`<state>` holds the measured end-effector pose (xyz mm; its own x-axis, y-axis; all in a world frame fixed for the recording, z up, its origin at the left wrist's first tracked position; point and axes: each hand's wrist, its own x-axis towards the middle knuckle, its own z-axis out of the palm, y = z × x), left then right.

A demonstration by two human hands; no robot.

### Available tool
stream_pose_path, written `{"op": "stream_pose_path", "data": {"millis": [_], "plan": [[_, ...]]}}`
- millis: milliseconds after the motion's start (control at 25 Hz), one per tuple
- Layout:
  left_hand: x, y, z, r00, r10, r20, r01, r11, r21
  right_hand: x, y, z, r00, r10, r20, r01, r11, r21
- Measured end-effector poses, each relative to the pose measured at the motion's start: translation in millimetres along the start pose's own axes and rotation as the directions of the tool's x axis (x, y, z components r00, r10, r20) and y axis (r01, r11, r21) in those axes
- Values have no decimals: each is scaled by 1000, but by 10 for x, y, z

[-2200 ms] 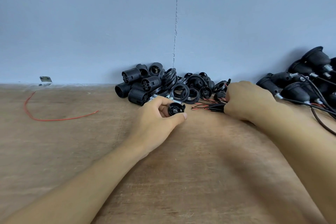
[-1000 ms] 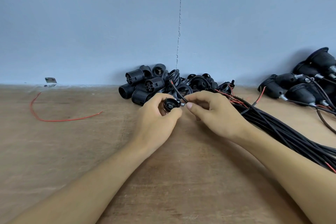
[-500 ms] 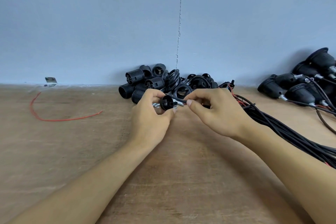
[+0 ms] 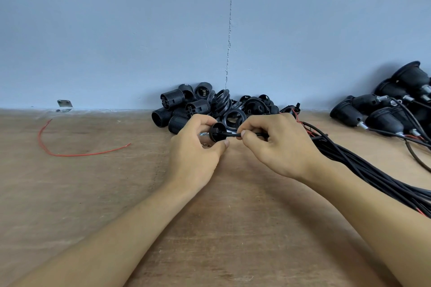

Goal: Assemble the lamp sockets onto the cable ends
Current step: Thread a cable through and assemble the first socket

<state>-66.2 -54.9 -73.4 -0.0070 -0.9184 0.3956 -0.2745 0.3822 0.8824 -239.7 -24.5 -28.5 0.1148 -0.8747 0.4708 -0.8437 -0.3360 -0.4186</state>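
Observation:
My left hand (image 4: 194,147) grips a small black socket cap (image 4: 217,131) between thumb and fingers, just above the wooden table (image 4: 93,193). My right hand (image 4: 277,144) pinches a black cable (image 4: 233,134) whose end runs into the cap's hole. That cable belongs to a bundle of black cables (image 4: 363,170) trailing off to the right. A pile of loose black socket parts (image 4: 198,109) lies against the wall right behind my hands.
Several sockets with cables fitted (image 4: 391,109) lie at the far right by the wall. A loose red wire (image 4: 70,150) curves on the table at the left. A small metal bracket (image 4: 64,103) sits at the wall's foot.
My right hand took a cable from the bundle and brought its end to the cap in my left hand. The cable end now sits in the cap's hole.

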Motion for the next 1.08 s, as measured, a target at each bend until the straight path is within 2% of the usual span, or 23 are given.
{"op": "stream_pose_path", "data": {"millis": [120, 280, 520, 760, 920, 1080], "plan": [[-8, 5, 3, 999, 42, -12, -41, 997, 61, 6, -6, -9, 1000, 2, -1, -2, 999, -38], [-2, -11, 9, 1000, 20, -15, -19, 999, 47, 15, -5, -13, 1000, 20, -3, -21, 998, -59], [-1, 2, -6, 998, -5, 58, 5, 1000, -7, 22, -53, -65, 1000, -16, 17, 18, 991, -135], [9, -17, -6, 993, 22, 113, -26, 999, 40, 33, -54, -72, 1000, -14, 11, 15, 992, -128], [22, -42, -12, 987, 15, 161, -6, 998, -57, 47, -17, -51, 999, 31, -16, -33, 992, -124], [27, -48, -15, 981, 33, 192, -17, 996, -86, 61, 13, -66, 998, 29, 58, -22, 993, -112]]}}
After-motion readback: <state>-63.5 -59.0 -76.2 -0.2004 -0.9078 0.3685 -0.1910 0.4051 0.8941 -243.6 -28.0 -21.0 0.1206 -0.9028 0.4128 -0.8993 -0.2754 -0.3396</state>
